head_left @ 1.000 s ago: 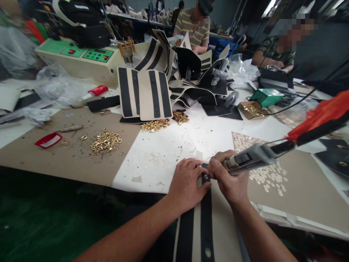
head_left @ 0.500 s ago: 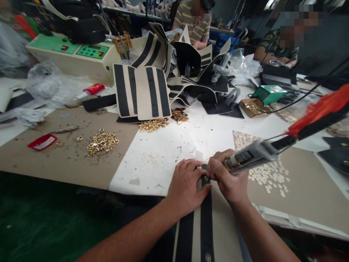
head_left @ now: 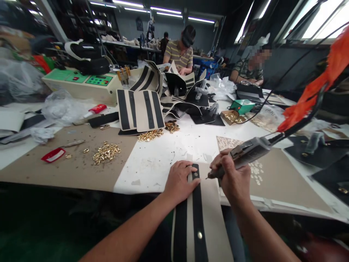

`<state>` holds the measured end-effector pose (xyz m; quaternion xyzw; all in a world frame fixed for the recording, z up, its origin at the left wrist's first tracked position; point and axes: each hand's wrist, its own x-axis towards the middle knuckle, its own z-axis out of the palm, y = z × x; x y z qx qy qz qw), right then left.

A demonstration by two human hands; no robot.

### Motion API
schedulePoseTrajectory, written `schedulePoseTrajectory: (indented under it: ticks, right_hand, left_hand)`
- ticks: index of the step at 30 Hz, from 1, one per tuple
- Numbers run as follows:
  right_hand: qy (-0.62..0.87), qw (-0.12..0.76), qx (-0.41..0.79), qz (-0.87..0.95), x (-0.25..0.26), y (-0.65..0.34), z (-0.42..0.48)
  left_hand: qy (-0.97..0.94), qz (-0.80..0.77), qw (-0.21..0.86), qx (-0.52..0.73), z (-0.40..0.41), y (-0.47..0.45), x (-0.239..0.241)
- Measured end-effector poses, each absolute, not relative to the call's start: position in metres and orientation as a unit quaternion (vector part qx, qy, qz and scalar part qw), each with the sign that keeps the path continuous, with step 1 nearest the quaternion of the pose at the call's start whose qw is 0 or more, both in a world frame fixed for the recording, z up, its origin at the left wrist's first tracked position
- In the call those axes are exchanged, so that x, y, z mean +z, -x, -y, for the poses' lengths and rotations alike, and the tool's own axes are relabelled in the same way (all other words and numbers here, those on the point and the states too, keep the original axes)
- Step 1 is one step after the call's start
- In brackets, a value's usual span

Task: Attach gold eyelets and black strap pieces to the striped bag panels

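A cream panel with black stripes [head_left: 211, 214] lies over the table's front edge, its near part extending toward me. Close to its far end, my left hand [head_left: 178, 182] holds it down, fingertips and thumb on either side of a small screw [head_left: 196, 174] in one black stripe. A round gold-coloured stud [head_left: 200, 235] shows lower on that stripe. My right hand [head_left: 236, 178] is closed around a grey electric screwdriver [head_left: 249, 151]. Its thin tip hangs to the right of the screw, apart from it. Orange wrapping [head_left: 308, 98] covers part of its cord.
Gold-coloured rings [head_left: 106, 152] are heaped on brown board at left, near a red tray [head_left: 53, 155]. More striped panels [head_left: 148, 111] stand and lie ahead. Small pale washers [head_left: 256, 171] lie scattered right of my right hand. A green box [head_left: 242, 106] sits behind. Two people work across the table.
The screwdriver has moved away from the stripe to the right, uncovering the screw. My left hand stays on the panel. The camera view has tilted up.
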<state>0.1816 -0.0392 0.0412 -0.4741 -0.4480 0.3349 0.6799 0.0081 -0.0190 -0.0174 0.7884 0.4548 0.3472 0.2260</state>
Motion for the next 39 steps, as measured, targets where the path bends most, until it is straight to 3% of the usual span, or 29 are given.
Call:
schedulePoseTrajectory:
  ticks: [3, 9, 12, 17, 20, 25, 30, 35, 39]
  right_hand:
    - [0.563, 0.654, 0.287, 0.416, 0.042, -0.213, 0.073]
    - [0.788, 0.473, 0.229, 0.322, 0.015, -0.279, 0.131]
    - [0.813, 0.446, 0.185, 0.327, -0.004, -0.3, 0.143]
    - [0.799, 0.435, 0.142, 0.389, -0.03, -0.313, 0.152]
    - [0.784, 0.455, 0.126, 0.403, -0.042, -0.315, 0.157]
    - [0.791, 0.49, 0.027, 0.365, -0.042, -0.311, 0.179]
    - [0.776, 0.519, 0.004, 0.359, -0.022, -0.295, 0.2]
    - [0.702, 0.57, 0.172, 0.391, 0.012, -0.27, 0.198]
    - [0.585, 0.597, 0.349, 0.424, 0.058, -0.251, 0.199]
  left_hand:
    - [-0.791, -0.454, 0.213, 0.351, 0.02, -0.009, -0.018]
    - [-0.807, -0.408, 0.148, 0.401, 0.032, 0.005, -0.011]
    - [-0.852, -0.352, 0.134, 0.364, 0.05, 0.033, -0.01]
    - [-0.928, -0.305, 0.096, 0.19, 0.086, 0.076, -0.015]
    - [-0.921, -0.321, 0.097, 0.196, 0.093, 0.071, -0.011]
    - [-0.83, -0.353, 0.231, 0.364, 0.064, 0.034, 0.021]
    - [-0.553, -0.473, 0.44, 0.526, 0.037, 0.013, 0.069]
    - [-0.419, -0.404, 0.63, 0.513, 0.051, 0.002, 0.102]
    - [-0.415, -0.391, 0.694, 0.44, 0.084, -0.012, 0.104]
